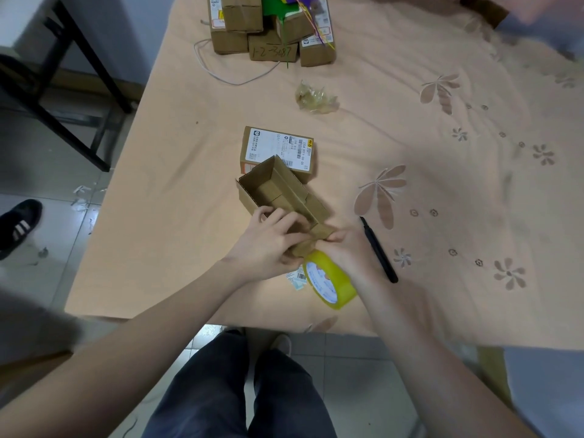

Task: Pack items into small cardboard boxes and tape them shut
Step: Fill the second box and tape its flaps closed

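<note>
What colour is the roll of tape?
Yellow, see-through tape roll with a white inner label, seen from the head view.

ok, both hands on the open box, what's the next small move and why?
Probably finish folding the near end flap into place. The open cardboard box looks empty, its lid is up, and the left hand and right hand both grip its near end, so it seems not yet fully formed. The tape roll lies right beside them for later.

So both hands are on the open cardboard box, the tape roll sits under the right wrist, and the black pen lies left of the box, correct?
Not quite. In the head view the black pen lies right of the open cardboard box. Both the left hand and right hand hold it, the tape roll under the right wrist.
</note>
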`<act>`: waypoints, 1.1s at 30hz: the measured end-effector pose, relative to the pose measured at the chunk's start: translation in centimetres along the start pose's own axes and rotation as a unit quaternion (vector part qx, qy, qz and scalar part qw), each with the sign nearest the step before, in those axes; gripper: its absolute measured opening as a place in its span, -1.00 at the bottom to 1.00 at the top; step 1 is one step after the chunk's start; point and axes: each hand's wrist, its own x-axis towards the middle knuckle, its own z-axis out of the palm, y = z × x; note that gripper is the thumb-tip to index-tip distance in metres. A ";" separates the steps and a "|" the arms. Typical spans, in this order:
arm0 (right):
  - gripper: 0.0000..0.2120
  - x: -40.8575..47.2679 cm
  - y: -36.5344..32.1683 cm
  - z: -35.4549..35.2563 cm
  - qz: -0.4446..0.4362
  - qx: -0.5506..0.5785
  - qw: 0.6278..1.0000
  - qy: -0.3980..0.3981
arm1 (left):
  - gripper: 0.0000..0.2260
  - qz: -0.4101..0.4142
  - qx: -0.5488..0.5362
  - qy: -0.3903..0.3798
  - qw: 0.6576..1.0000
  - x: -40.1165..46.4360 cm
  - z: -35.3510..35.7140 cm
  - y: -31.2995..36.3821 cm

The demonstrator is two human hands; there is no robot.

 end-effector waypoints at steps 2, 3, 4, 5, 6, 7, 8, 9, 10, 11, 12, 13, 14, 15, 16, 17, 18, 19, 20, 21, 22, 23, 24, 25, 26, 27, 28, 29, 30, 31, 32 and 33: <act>-0.71 -0.2 -0.4 0.1 -0.013 0.003 1.000 -0.004 | -0.70 0.005 0.002 -0.009 1.000 -0.4 0.0 0.2; -0.69 -0.3 -0.6 0.2 -0.019 0.001 1.000 -0.006 | -0.70 0.003 0.005 -0.020 1.000 -0.5 0.0 0.3; -0.68 -0.4 -0.8 0.2 -0.023 0.000 1.000 -0.008 | -0.70 0.000 0.006 -0.033 0.999 -0.6 0.0 0.3; -0.68 -0.5 -0.9 0.3 -0.027 0.004 1.000 -0.007 | -0.69 -0.007 0.004 -0.048 0.999 -0.7 -0.1 0.3; -0.67 -0.5 -1.0 0.3 -0.029 0.015 0.999 -0.008 | -0.68 -0.016 0.003 -0.063 0.998 -0.8 -0.1 0.2; -0.67 -0.5 -1.1 0.3 -0.030 0.023 0.999 -0.007 | -0.67 -0.023 0.006 -0.074 0.997 -0.8 -0.2 0.2; -0.67 -0.6 -1.3 0.3 -0.032 0.023 0.999 -0.006 | -0.67 -0.028 0.012 -0.083 0.996 -0.8 -0.2 0.1; -0.67 -0.5 -1.4 0.2 -0.036 0.019 0.999 -0.005 | -0.66 -0.031 0.018 -0.087 0.996 -0.7 -0.2 0.0; -0.66 -0.4 -1.4 0.2 -0.038 0.014 0.999 -0.007 | -0.66 -0.034 0.020 -0.088 0.995 -0.8 -0.2 -0.1; -0.67 -0.4 -1.5 0.1 -0.037 0.009 0.999 -0.010 | -0.65 -0.037 0.018 -0.089 0.995 -0.8 -0.2 -0.1; -0.68 -0.5 -1.6 0.0 -0.033 0.009 0.999 -0.014 | -0.64 -0.041 0.016 -0.092 0.995 -0.7 -0.2 -0.2; -0.70 -0.5 -1.6 0.0 -0.026 0.013 0.999 -0.018 | -0.64 -0.046 0.015 -0.096 0.994 -0.7 -0.1 -0.2; -0.73 -0.5 -1.5 -0.1 -0.020 0.022 0.999 -0.028 | -0.63 -0.053 0.013 -0.101 0.993 -0.7 0.0 -0.3; -0.77 -0.6 -1.4 -0.2 -0.013 0.038 0.998 -0.043 | -0.63 -0.061 0.009 -0.103 0.993 -0.7 0.1 -0.3; -0.83 -0.7 -1.3 -0.2 -0.007 0.066 0.996 -0.063 | -0.63 -0.067 0.002 -0.102 0.993 -0.7 0.1 -0.4; -0.90 -0.8 -1.1 -0.2 0.002 0.096 0.992 -0.079 | -0.64 -0.072 -0.010 -0.099 0.992 -0.7 0.2 -0.4; -0.85 -0.9 -0.8 -0.2 0.006 0.122 0.989 -0.084 | -0.65 -0.076 -0.024 -0.097 0.992 -0.7 0.2 -0.5; -0.74 -1.0 -0.6 -0.2 0.010 0.142 0.987 -0.079 | -0.67 -0.080 -0.037 -0.097 0.991 -0.7 0.1 -0.5; -0.65 -1.0 -0.5 -0.2 0.010 0.156 0.985 -0.071 | -0.67 -0.085 -0.050 -0.097 0.990 -0.8 0.0 -0.6; -0.61 -1.1 -0.3 -0.2 0.002 0.163 0.984 -0.065 | -0.67 -0.093 -0.066 -0.096 0.989 -0.7 0.0 -0.7; -0.61 -1.1 -0.2 -0.2 -0.012 0.162 0.984 -0.068 | -0.66 -0.107 -0.087 -0.094 0.986 -0.6 -0.1 -0.8; -0.61 -1.2 -0.1 -0.1 -0.024 0.158 0.984 -0.075 | -0.64 -0.128 -0.108 -0.090 0.982 -0.3 -0.2 -0.8; -0.62 -1.2 0.0 0.0 -0.033 0.157 0.984 -0.083 | -0.63 -0.152 -0.119 -0.086 0.977 0.0 -0.2 -0.8; -0.62 -1.2 0.0 0.2 -0.039 0.160 0.982 -0.091 | -0.65 -0.172 -0.117 -0.082 0.975 0.4 -0.1 -0.8; -0.62 -1.2 0.1 0.4 -0.041 0.167 0.980 -0.101 | -0.67 -0.188 -0.108 -0.082 0.973 0.7 0.0 -0.7; -0.61 -1.2 0.2 0.6 -0.039 0.173 0.978 -0.110 | -0.67 -0.199 -0.095 -0.083 0.972 1.1 0.1 -0.6; -0.61 -1.3 0.2 0.8 -0.038 0.174 0.977 -0.116 | -0.67 -0.208 -0.083 -0.086 0.971 1.3 0.2 -0.4; -0.61 -1.3 0.2 1.0 -0.039 0.174 0.977 -0.118 | -0.67 -0.217 -0.077 -0.092 0.969 1.6 0.2 -0.3; -0.61 -1.3 0.4 1.2 -0.041 0.178 0.976 -0.116 | -0.68 -0.227 -0.077 -0.097 0.966 1.8 0.2 -0.2; -0.61 -1.3 0.5 1.3 -0.044 0.181 0.976 -0.112 | -0.69 -0.234 -0.076 -0.102 0.964 2.0 0.2 -0.2; -0.61 -1.4 0.6 1.4 -0.046 0.183 0.976 -0.107 | -0.69 -0.235 -0.067 -0.105 0.964 2.1 0.1 -0.1; -0.60 -1.6 0.7 1.4 -0.048 0.185 0.976 -0.105 | -0.69 -0.230 -0.048 -0.108 0.966 2.1 0.0 -0.1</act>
